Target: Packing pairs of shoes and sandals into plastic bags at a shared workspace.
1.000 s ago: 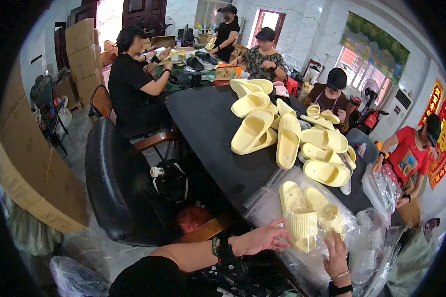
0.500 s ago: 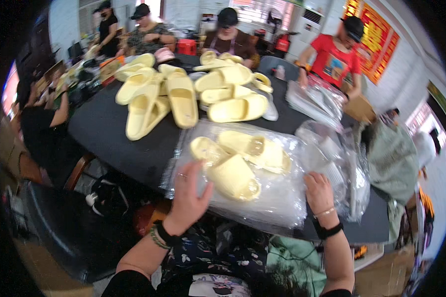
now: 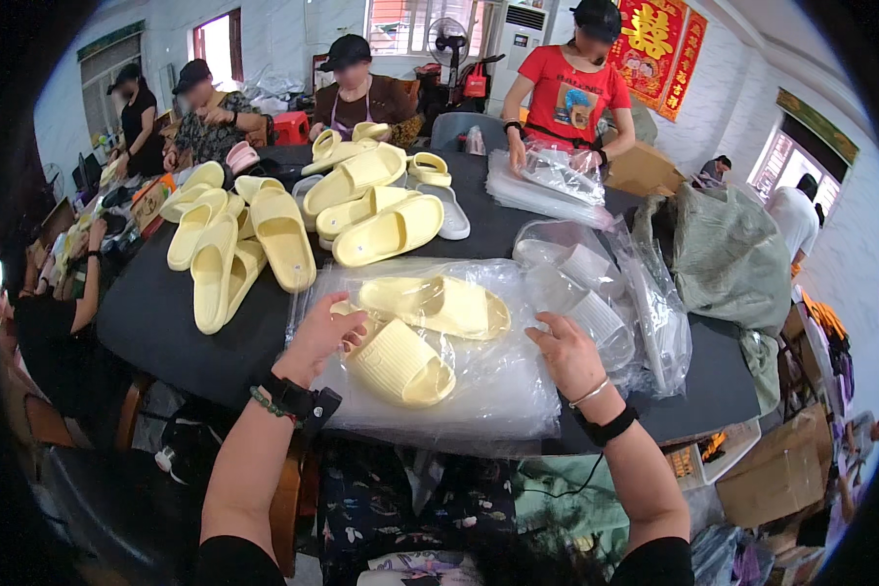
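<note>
A pair of pale yellow slide slippers lies in front of me on a stack of clear plastic bags [image 3: 493,405], with clear film over them. The nearer slipper [image 3: 400,363] slants toward me; the farther slipper [image 3: 449,305] lies crosswise behind it. My left hand [image 3: 317,340] is at the left side of the pair, fingers bent and apart, close to the nearer slipper's far end. Along the right edge of the stack is my right hand [image 3: 568,359], its fingers loosely spread. I see nothing gripped in either hand; contact with the film is unclear.
Loose yellow slippers [image 3: 283,234] are heaped beyond the stack on the dark table [image 3: 156,303]. Bagged white slippers [image 3: 596,313] lie to the right, beside a grey-green sack [image 3: 732,249]. Across the table, a person in red [image 3: 576,88] handles clear bags [image 3: 547,186]; other people sit farther left.
The view has tilted up and turned, so the table appears shifted left. My left hand is now over the nearer slipper's far end, and my right hand is slightly farther up the stack's edge.
</note>
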A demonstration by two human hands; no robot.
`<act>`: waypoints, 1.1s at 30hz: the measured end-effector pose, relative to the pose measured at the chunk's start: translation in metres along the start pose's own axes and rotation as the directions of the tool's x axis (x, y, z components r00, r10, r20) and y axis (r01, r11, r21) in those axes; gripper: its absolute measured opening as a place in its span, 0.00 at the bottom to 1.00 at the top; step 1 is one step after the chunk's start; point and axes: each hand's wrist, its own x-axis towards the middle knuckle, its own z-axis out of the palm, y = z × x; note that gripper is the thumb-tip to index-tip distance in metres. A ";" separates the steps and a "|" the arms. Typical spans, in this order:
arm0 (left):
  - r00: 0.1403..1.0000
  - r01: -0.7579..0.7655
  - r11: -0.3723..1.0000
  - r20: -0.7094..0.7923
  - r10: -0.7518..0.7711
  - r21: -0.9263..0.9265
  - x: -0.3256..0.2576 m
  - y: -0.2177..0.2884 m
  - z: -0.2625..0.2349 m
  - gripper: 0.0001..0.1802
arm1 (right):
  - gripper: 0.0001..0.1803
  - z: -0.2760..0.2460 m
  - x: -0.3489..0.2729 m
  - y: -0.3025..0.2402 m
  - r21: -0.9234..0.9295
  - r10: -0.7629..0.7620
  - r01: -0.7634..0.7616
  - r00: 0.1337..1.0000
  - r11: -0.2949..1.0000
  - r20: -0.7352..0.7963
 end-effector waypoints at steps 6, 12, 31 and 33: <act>0.857 -0.447 0.824 -0.430 0.283 -0.348 0.033 0.018 -0.033 0.24 | 0.22 -0.017 -0.004 -0.003 -0.023 -0.042 0.040 0.995 0.999 -0.095; 0.856 -0.432 0.902 -0.323 0.404 -0.016 0.024 0.043 -0.068 0.26 | 0.26 0.016 -0.032 -0.031 0.034 -0.297 0.296 0.942 0.955 0.157; 0.445 -0.863 0.089 0.665 0.599 0.498 -0.078 -0.025 0.177 0.37 | 0.23 0.089 0.157 0.076 0.099 0.507 -0.693 0.609 0.714 0.610; 0.436 -0.877 0.131 0.651 0.621 0.462 -0.076 -0.042 0.179 0.36 | 0.23 0.100 0.159 0.082 0.151 0.434 -0.666 0.622 0.730 0.652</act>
